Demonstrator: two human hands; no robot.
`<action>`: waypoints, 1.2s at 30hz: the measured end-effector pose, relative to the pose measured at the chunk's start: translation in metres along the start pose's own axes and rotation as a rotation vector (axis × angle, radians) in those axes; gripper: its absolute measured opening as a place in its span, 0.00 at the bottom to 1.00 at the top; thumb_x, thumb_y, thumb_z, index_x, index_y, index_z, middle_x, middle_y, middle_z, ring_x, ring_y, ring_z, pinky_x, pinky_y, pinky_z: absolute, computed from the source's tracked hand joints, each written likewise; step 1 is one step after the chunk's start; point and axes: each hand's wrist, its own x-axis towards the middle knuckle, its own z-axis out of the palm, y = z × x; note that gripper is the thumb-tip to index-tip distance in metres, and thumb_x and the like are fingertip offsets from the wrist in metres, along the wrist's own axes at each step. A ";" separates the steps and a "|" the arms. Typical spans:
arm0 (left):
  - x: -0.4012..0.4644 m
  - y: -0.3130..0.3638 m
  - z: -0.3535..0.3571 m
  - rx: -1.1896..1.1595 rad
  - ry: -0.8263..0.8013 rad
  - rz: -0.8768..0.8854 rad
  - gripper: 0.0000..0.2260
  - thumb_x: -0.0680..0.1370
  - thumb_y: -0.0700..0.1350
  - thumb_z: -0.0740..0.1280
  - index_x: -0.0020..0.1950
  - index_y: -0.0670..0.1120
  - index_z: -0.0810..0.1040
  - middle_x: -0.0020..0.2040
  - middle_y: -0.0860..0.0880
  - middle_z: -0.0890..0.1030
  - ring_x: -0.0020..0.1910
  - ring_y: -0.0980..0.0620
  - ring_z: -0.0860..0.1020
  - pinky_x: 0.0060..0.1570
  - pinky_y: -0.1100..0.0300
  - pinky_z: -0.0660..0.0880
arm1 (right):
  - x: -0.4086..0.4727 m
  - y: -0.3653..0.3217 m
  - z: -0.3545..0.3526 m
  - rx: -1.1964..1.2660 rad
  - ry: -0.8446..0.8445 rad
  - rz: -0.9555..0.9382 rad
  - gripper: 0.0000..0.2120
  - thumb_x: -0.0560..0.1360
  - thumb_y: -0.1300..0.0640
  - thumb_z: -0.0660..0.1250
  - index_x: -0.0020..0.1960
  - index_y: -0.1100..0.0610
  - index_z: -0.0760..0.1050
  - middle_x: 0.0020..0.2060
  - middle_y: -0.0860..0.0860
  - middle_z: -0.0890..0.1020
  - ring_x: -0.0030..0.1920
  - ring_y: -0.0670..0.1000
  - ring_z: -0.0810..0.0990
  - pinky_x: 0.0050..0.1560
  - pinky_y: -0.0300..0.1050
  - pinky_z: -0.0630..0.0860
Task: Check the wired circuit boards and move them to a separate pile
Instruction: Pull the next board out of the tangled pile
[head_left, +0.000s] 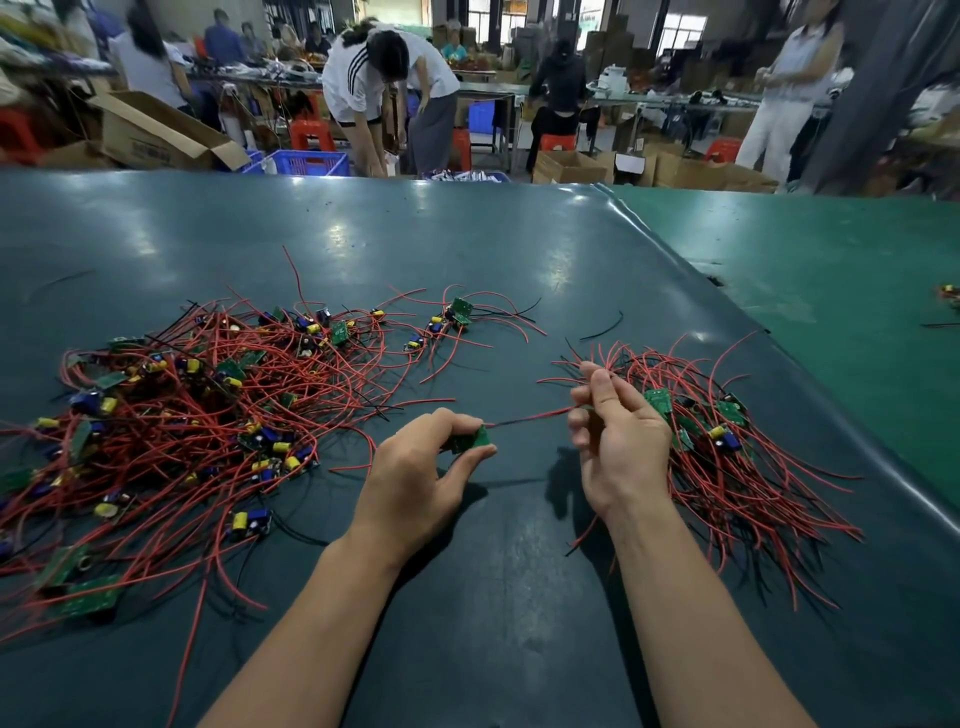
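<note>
**One Board Held Up for Checking Between Two Piles**

A small green circuit board (470, 440) is pinched by its edges in the left hand (415, 480), just above the tabletop (493, 597) near the middle of its near edge. Its red wire (530, 417) is drawn taut to the right, where it is pinched by the fingertips of the right hand (618, 447).

The board is judged light and stiff, best gripped at its rim so that the soldered parts are spared; the wire is thin and limp, and a hard pull could strain its joint. The component side is turned away, so its condition cannot be made out.

A large tangled unchecked pile (171, 415) of boards with yellow and blue parts is spread toward the left edge. A smaller checked pile (727, 457) lies just beside the right hand, toward the right edge.
</note>
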 end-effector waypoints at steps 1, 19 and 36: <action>0.001 0.000 0.000 -0.003 0.050 -0.003 0.10 0.71 0.39 0.77 0.49 0.39 0.82 0.45 0.48 0.84 0.44 0.54 0.81 0.49 0.65 0.76 | -0.003 0.002 0.002 -0.037 -0.049 0.028 0.07 0.75 0.56 0.69 0.52 0.58 0.78 0.37 0.51 0.82 0.25 0.45 0.78 0.19 0.34 0.67; 0.001 -0.002 0.000 0.012 0.055 0.127 0.10 0.71 0.41 0.76 0.48 0.37 0.82 0.46 0.46 0.84 0.44 0.49 0.83 0.47 0.55 0.79 | 0.002 -0.007 -0.002 0.180 0.203 -0.082 0.07 0.76 0.64 0.70 0.39 0.59 0.80 0.27 0.48 0.78 0.25 0.42 0.72 0.21 0.34 0.64; 0.046 -0.010 -0.057 0.202 -0.049 0.380 0.12 0.71 0.36 0.75 0.53 0.36 0.84 0.41 0.42 0.85 0.36 0.47 0.83 0.37 0.52 0.80 | -0.032 0.002 0.017 -0.350 -0.380 -0.130 0.12 0.75 0.51 0.66 0.44 0.61 0.77 0.29 0.53 0.81 0.23 0.47 0.75 0.19 0.37 0.69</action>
